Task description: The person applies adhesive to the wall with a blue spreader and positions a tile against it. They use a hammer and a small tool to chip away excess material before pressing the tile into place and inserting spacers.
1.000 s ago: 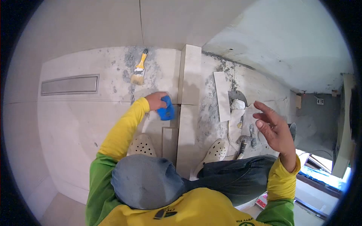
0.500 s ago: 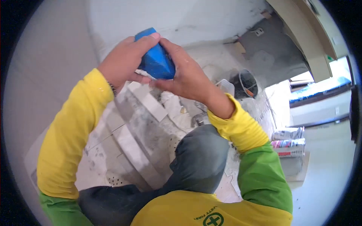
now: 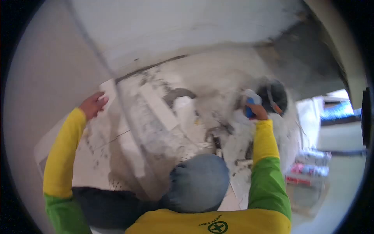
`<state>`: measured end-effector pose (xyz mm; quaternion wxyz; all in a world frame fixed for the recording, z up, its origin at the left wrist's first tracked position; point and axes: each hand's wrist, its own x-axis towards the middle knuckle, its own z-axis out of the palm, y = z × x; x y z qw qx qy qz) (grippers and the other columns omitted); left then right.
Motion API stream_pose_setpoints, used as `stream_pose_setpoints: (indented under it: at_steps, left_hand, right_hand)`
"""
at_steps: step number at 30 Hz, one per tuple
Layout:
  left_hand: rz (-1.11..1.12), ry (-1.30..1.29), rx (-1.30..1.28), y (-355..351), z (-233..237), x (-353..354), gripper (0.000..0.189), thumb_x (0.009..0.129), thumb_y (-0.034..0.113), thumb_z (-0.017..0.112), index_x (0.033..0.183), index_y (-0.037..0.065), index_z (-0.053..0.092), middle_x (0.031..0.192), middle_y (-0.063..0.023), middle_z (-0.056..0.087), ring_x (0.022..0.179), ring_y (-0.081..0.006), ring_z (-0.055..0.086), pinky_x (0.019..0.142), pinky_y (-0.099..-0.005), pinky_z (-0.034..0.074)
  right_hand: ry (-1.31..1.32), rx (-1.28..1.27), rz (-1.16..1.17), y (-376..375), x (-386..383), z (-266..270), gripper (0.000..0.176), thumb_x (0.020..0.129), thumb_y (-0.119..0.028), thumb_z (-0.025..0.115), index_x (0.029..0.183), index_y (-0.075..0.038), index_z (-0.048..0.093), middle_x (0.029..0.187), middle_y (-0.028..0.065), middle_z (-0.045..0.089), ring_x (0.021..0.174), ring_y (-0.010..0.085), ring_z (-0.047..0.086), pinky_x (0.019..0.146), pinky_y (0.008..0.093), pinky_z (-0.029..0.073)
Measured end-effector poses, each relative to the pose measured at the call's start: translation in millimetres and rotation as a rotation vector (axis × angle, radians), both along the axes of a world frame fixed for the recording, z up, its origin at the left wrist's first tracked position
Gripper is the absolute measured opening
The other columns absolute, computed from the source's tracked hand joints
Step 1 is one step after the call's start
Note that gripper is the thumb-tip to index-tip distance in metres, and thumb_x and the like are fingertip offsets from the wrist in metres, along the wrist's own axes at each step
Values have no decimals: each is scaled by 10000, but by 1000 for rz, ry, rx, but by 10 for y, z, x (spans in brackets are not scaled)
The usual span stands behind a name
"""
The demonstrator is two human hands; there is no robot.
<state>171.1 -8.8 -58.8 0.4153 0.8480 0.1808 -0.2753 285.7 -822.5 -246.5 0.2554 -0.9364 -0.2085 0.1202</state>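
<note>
Wall (image 3: 167,27), pale and smooth, filled the upper middle of the frame, above a dusty floor (image 3: 210,84) smeared with grey. Left of centre, a tile-clad ledge (image 3: 131,148) ran down toward the lower middle. Dark trousers covered a bent knee (image 3: 200,181) at lower centre. Right of centre stood a dark bucket (image 3: 277,95); a loose white tile strip (image 3: 157,106) lay slanted left of it. A blurred hammer (image 3: 217,146) lay just above the knee, a translucent container (image 3: 252,94) beside the bucket. At left, the left hand (image 3: 92,106) was open, fingers loosely bent, by the ledge's far end. The right hand (image 3: 258,111) gripped a small blue object (image 3: 249,108) at the container; blur hid whether they touched.
</note>
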Motion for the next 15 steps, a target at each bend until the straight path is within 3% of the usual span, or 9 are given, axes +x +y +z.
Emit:
stream_pose_setpoints:
  at_steps: [1, 2, 3, 4, 5, 7, 9, 11, 15]
  left_hand:
    - [60, -27, 49, 136, -44, 10, 775, 864, 536, 554, 1428, 56, 324, 1279, -163, 536, 992, -232, 603, 773, -357, 499]
    - [71, -61, 96, 326, -126, 15, 773, 863, 532, 556, 1422, 47, 333, 1269, -167, 543, 968, -236, 612, 787, -361, 498]
    - [75, -92, 143, 533, -215, 11, 771, 863, 529, 558, 1416, 37, 341, 1259, -171, 550, 944, -241, 621, 802, -365, 496]
    - [113, -93, 156, 713, -268, -7, 757, 863, 528, 567, 1417, 63, 345, 1228, -175, 562, 936, -236, 613, 770, -368, 503]
    - [145, -98, 161, 856, -304, -34, 743, 863, 528, 576, 1418, 90, 348, 1196, -178, 574, 928, -232, 606, 737, -372, 509]
    - [206, -75, 239, 1056, -307, -112, 731, 864, 501, 592, 1414, 82, 356, 1177, -176, 585, 897, -224, 612, 715, -349, 515]
    - [239, -54, 269, 1256, -338, -207, 730, 861, 491, 602, 1413, 81, 358, 1191, -187, 582, 892, -230, 618, 713, -351, 519]
    - [258, -40, 285, 1455, -377, -335, 729, 857, 480, 611, 1412, 80, 359, 1204, -199, 579, 888, -236, 624, 710, -353, 522]
    - [110, 38, 526, 1779, -486, -528, 734, 840, 468, 633, 1406, 83, 368, 1220, -216, 584, 943, -272, 631, 762, -388, 528]
  right_hand:
    - [224, -101, -230, 122, 53, -112, 886, 499, -101, 829, 1318, -143, 495, 1179, 158, 605, 1003, 379, 602, 908, 414, 473]
    - [-129, -145, -588, 78, 229, -758, 709, 648, -115, 758, 1309, -109, 502, 1130, 204, 615, 1026, 378, 599, 949, 423, 444]
    - [-346, -319, -5, 213, 118, -513, 456, 786, -138, 632, 1234, -80, 568, 1058, 235, 632, 1025, 340, 617, 982, 429, 416]
    - [-786, -98, -1, 1014, 83, 168, 243, 780, -85, 580, 1010, -56, 650, 882, 182, 649, 858, 295, 649, 862, 388, 465]
    - [-520, 172, -153, 1667, -45, 830, 72, 767, -75, 562, 797, -28, 607, 751, 153, 588, 716, 272, 610, 693, 337, 463]
    - [-573, 88, -106, 1976, -157, 1046, 174, 865, -106, 477, 746, -4, 553, 701, 160, 498, 665, 348, 505, 623, 337, 427]
    - [-711, 63, -100, 1901, -86, 887, 192, 873, -133, 490, 738, -17, 562, 723, 152, 541, 688, 358, 538, 625, 366, 434]
    - [-755, -132, 14, 1724, -22, 792, 194, 863, -150, 513, 755, -24, 613, 714, 161, 570, 700, 366, 568, 624, 400, 450]
    - [-527, -566, -45, 495, 212, -319, 209, 853, -171, 538, 771, -15, 650, 713, 209, 595, 717, 380, 599, 636, 433, 468]
